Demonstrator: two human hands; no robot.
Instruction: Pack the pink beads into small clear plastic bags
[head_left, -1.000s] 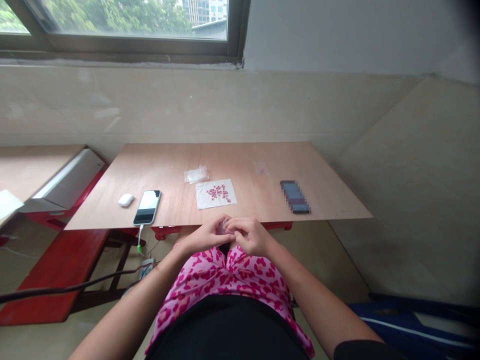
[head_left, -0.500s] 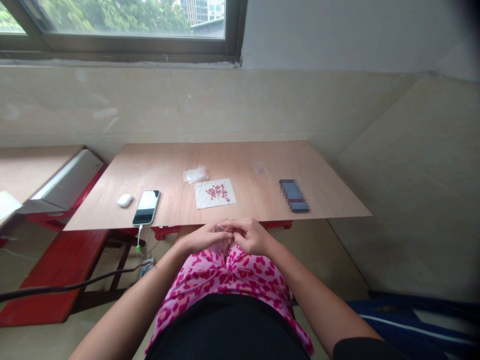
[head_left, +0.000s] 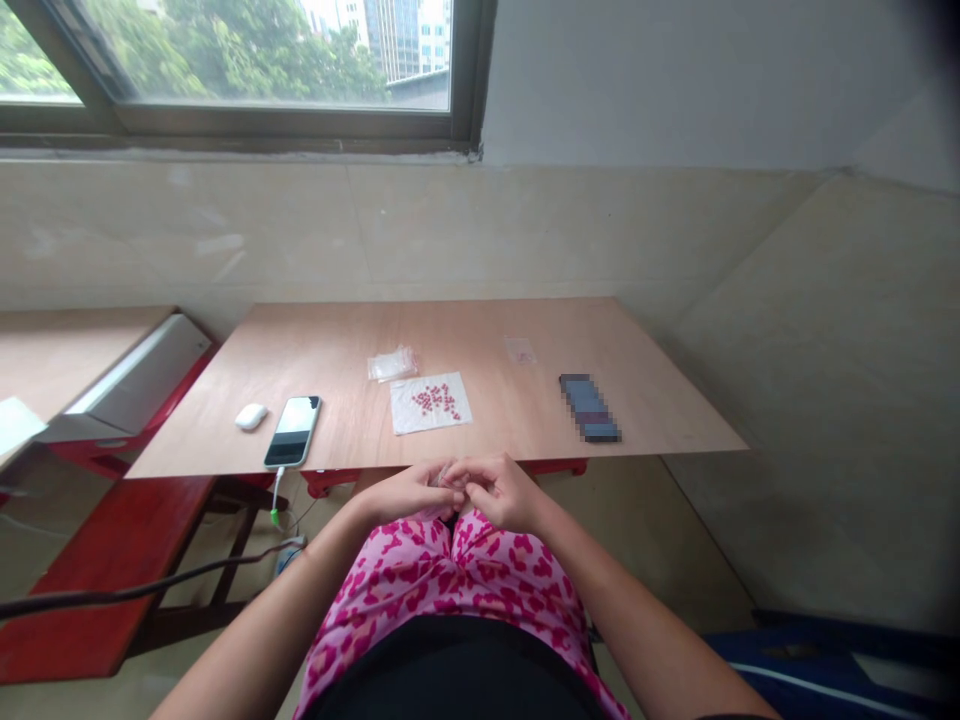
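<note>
At the near edge of the table [head_left: 517,415], left hand [head_left: 411,492] and right hand [head_left: 501,492] clamp their fingers on a mostly hidden clear plastic bag [head_left: 444,477]; beyond, red beads [head_left: 437,400] lie on a white napkin [head_left: 406,420].

You're in a plain black top [head_left: 465,680], and below it come pink bottoms [head_left: 517,580], leopard-patterned in loud magenta!

A cabled phone [head_left: 293,432] lies beside a white case [head_left: 251,417] — red bench [head_left: 82,590] below.
</note>
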